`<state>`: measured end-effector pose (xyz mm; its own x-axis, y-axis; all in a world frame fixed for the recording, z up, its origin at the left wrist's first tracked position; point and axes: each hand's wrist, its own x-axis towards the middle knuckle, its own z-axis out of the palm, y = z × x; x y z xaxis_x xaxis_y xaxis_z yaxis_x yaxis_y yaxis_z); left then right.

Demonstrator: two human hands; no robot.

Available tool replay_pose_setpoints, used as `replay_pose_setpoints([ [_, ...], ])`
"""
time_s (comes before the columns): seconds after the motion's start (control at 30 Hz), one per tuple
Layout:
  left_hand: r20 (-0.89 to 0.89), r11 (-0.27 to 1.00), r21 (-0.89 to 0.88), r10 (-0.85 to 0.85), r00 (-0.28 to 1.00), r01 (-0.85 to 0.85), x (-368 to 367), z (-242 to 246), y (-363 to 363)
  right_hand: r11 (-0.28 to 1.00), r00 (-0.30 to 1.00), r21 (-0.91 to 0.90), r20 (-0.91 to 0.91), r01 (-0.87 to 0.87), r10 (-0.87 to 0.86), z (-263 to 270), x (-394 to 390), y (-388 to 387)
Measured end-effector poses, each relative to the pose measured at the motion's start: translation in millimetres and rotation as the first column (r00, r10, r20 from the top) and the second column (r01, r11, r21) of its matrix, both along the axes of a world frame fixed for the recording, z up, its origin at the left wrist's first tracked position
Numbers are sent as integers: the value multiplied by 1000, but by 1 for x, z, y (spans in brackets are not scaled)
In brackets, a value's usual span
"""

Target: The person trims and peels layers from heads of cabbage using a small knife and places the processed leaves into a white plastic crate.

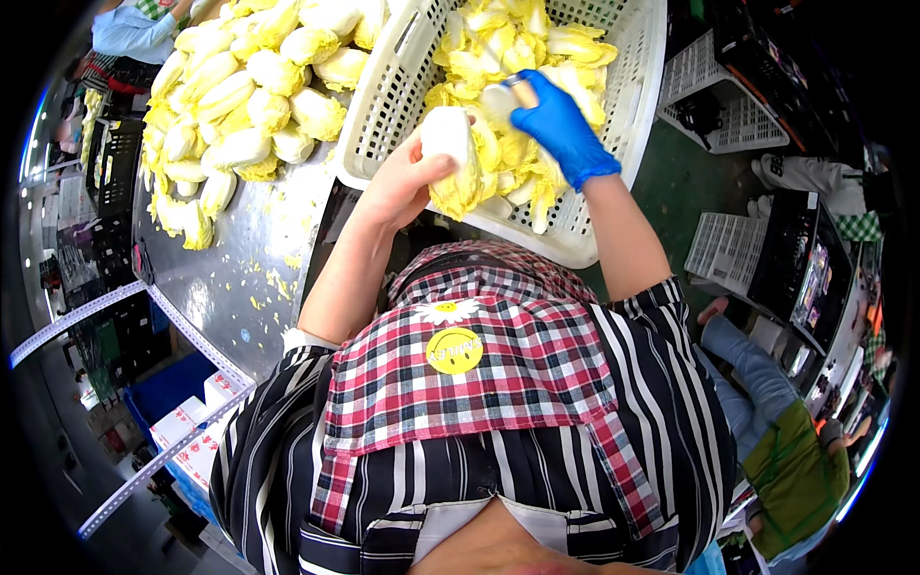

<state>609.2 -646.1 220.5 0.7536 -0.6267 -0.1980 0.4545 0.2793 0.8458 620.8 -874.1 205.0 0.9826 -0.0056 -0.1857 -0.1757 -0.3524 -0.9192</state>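
My bare left hand (pixel 404 178) grips a trimmed napa cabbage (pixel 451 151), its white stem end up and its yellow leaf tips towards me. In my right hand (pixel 564 133), which wears a blue glove, is a knife with a pale wooden handle (pixel 523 92). Its blade points up and left and is hard to make out against the leaves. Just left of the gloved fingers a pale rounded piece (pixel 497 102) shows, blurred. Both hands are over a white perforated plastic crate (pixel 388 93) holding loose yellow cabbage leaves (pixel 575 44).
Left of the crate, a metal table (pixel 215 280) bears a heap of trimmed napa cabbages (pixel 241 93) and leaf scraps. White crates (pixel 729 248) stand on the floor at right. A person in a green garment (pixel 798 474) is at lower right; another in blue (pixel 133 32) is at upper left.
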Motion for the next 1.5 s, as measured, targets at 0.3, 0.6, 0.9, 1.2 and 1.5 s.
replay_pose_setpoints([
  [0.3,-269,976,-214,-25,963,-34,3,-26,12,999,966,-49,259,-7,20,18,-34,-25],
  [0.6,-52,996,12,-91,995,91,-1,12,4,918,822,-333,445,-216,355,43,-66,-10],
  [0.9,126,971,167,-191,973,169,1,23,11,927,819,-254,443,-276,366,42,-63,-6],
  [1.2,73,988,156,-2,997,-9,35,5,41,925,925,142,-206,352,-320,-27,-91,-63],
  [1.5,-146,929,-322,140,979,-180,220,14,113,959,946,-39,-153,282,-285,-20,-126,-37],
])
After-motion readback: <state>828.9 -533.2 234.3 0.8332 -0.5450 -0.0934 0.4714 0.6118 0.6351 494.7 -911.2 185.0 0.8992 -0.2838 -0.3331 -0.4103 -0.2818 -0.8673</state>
